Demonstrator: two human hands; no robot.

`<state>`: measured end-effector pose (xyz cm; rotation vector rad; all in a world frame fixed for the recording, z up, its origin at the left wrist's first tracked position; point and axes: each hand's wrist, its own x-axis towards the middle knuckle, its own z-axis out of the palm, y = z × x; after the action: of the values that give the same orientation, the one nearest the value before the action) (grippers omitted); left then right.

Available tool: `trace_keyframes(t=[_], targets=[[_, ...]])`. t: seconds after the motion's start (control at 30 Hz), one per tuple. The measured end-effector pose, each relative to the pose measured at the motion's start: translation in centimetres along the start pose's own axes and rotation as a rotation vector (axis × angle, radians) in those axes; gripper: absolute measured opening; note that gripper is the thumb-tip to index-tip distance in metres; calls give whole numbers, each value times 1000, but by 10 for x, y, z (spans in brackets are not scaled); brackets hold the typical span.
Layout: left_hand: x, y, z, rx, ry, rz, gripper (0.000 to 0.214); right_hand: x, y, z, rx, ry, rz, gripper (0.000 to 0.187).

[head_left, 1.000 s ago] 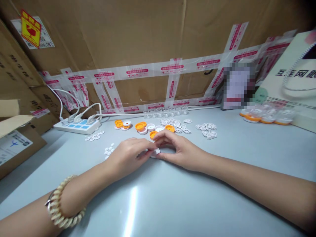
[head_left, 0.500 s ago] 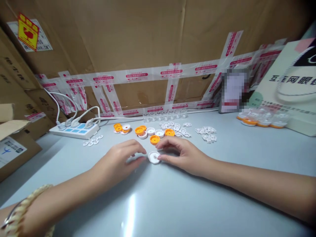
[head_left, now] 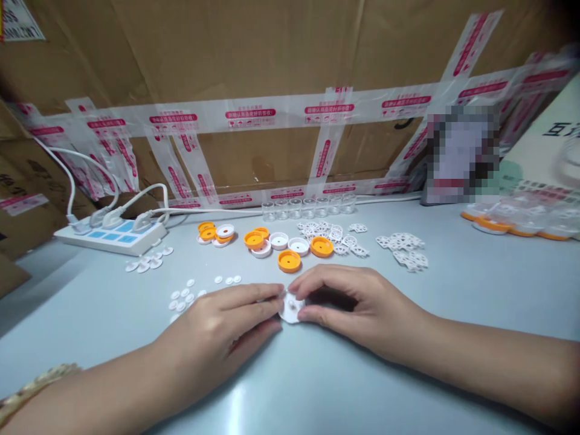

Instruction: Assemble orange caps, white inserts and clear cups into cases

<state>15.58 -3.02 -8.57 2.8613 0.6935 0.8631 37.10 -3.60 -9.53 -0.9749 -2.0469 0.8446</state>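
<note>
A small white round cap [head_left: 290, 308] lies on the pale grey table [head_left: 317, 386] between my two hands. My left hand [head_left: 226, 329] pinches its left edge with thumb and forefinger. My right hand [head_left: 357, 305] holds its right side, fingers curled over it. Just beyond lie orange caps [head_left: 289, 261] and white caps [head_left: 299, 246]. Small white discs [head_left: 181, 297] are scattered to the left of my left hand.
Heaps of white lattice parts [head_left: 403, 249] lie at the right. A row of clear little vials [head_left: 308, 207] stands by the taped cardboard wall [head_left: 272, 72]. A white power strip [head_left: 111, 237] with plugs sits at the left. Orange-based clear containers [head_left: 507, 219] stand far right.
The view has shifted closer and lower. My left hand has come back onto the white cap, and both hands now pinch it together.
</note>
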Motion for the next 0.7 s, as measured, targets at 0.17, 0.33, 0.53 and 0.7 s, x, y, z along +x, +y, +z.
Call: trace_keyframes(t=[0.17, 0.33, 0.53, 0.7], targets=[[-1, 2, -2, -37, -35, -3, 25, -1, 0, 0, -28, -9, -32, 6], [-1, 2, -5, -63, -38, -1, 32, -1, 2, 0, -47, 1, -93, 9], [-3, 2, -3, -33, -62, 8, 33, -2, 1, -1, -54, -7, -97, 10], [-2, 1, -2, 34, -41, 18, 27, -3, -1, -1, -62, -17, -115, 11]])
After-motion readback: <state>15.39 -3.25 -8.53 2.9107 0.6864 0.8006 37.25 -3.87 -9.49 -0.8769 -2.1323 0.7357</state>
